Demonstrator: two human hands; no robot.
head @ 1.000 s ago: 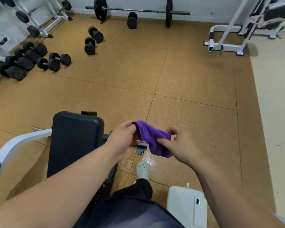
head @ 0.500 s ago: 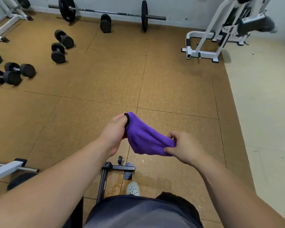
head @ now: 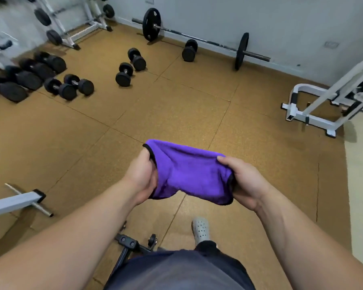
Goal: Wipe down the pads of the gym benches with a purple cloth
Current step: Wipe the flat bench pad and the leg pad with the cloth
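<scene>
A purple cloth [head: 189,170] with a black hem is stretched in the air between both hands, above the brown floor. My left hand [head: 142,175] grips its left edge, thumb on top. My right hand [head: 242,181] pinches its right edge. No bench pad shows in this frame. Only the black foot [head: 132,244] of a bench frame appears below the cloth, by my leg, and a white frame bar [head: 15,203] reaches in from the left edge.
Several black dumbbells [head: 69,86] lie on the floor at the left and centre back. A loaded barbell [head: 197,38] rests along the far wall. A white machine frame [head: 314,114] stands at the right. My grey shoe [head: 200,229] is planted below the cloth.
The hands have drawn apart and spread the bunched cloth out wide. The view has swung up off the black bench pad, which has left the frame.
</scene>
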